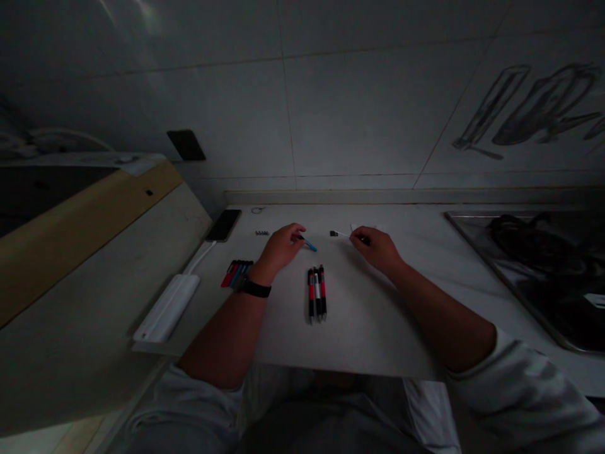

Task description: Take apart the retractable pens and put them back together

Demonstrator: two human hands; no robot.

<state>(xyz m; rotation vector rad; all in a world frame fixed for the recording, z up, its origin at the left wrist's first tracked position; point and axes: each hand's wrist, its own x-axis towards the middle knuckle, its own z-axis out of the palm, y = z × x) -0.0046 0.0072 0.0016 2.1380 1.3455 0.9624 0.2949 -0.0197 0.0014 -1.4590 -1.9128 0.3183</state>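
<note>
From my remote post I recorded the left hand closed on a blue piece and, apart from it, the right hand pinching a thin white stick over the counter; pens lay there side by side.

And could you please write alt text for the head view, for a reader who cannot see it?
A person's left hand holds a slim blue object and their right hand a thin white item above a pale counter. Several pens lie nearer the wearer; a phone cabled to a white block is at left.
</note>
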